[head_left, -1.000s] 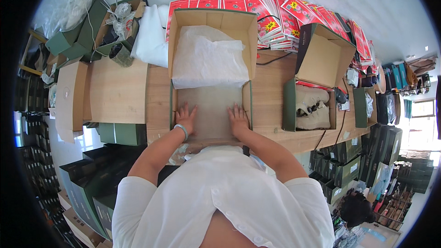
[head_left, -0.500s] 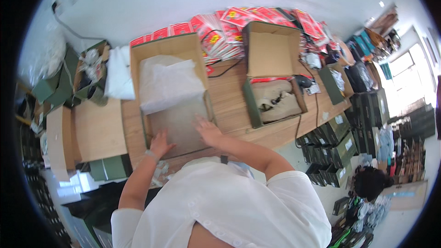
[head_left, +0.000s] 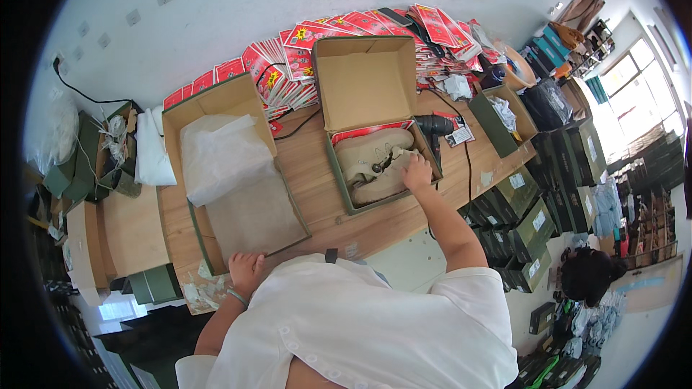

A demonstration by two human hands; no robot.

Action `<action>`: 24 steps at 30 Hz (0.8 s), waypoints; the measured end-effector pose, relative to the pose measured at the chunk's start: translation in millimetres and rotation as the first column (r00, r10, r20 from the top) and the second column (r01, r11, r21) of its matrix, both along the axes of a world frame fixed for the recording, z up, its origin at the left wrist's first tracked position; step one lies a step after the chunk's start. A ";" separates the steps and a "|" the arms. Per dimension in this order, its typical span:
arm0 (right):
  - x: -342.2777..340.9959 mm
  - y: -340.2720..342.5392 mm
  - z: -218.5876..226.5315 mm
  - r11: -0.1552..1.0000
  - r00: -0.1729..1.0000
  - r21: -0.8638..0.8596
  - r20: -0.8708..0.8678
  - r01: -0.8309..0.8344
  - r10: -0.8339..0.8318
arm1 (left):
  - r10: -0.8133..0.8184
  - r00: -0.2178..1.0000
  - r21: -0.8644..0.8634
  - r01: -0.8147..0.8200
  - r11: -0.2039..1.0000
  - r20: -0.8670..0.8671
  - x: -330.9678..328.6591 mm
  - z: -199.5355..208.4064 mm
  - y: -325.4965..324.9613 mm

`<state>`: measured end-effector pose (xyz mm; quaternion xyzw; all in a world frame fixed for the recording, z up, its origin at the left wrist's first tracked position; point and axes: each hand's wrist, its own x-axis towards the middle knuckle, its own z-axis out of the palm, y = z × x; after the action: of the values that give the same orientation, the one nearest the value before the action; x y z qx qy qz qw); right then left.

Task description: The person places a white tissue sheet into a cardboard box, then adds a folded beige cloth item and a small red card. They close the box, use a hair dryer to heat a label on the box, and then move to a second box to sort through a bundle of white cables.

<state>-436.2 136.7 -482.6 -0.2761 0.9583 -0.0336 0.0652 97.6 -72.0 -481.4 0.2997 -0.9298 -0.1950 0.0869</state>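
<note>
A pair of beige shoes (head_left: 375, 150) lies in an open green shoebox (head_left: 349, 205), its lid raised at the back. My right hand (head_left: 417, 173) grips the nearer shoe at the box's right side, with its fingers bent around it. To the left is another open shoebox (head_left: 295, 205), lined with white tissue paper (head_left: 220, 148) that spreads over its raised lid and floor. Beside that box's near edge rests my left hand (head_left: 246, 271), fingers curled; whether anything is in them is hidden.
Red printed packets (head_left: 288, 65) are piled along the wall. A black power tool (head_left: 435, 126) and cable lie right of the shoes' box, near a green box (head_left: 504, 119) holding white paper. Stacked shoeboxes (head_left: 530, 227) stand beyond the table's right end. Another person's head (head_left: 591, 274) shows at lower right.
My right hand has left the tissue-lined box and moved right onto a shoe in the other box. My left hand has drawn back from the tissue to the box's near edge. The view has shifted right.
</note>
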 end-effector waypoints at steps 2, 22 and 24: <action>-20.2 -0.6 -3.1 0.997 0.998 0.056 0.024 -0.055 0.054 | 0.001 1.000 -0.008 -0.001 1.000 0.002 -12.1 -0.2 10.5; -79.6 2.3 -24.5 0.859 0.904 -0.425 0.180 -0.284 0.387 | 0.275 0.952 -0.059 -0.270 0.961 0.136 -60.0 -1.7 34.4; -62.9 3.7 -14.9 0.839 0.916 -0.477 0.151 -0.261 0.371 | 0.253 0.952 -0.017 -0.254 0.967 0.173 -57.5 -2.1 32.0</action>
<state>-499.2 140.4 -497.5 -0.4328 0.8505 -0.2741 0.1187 40.1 -40.0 -483.5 0.4327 -0.8871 -0.1580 0.0291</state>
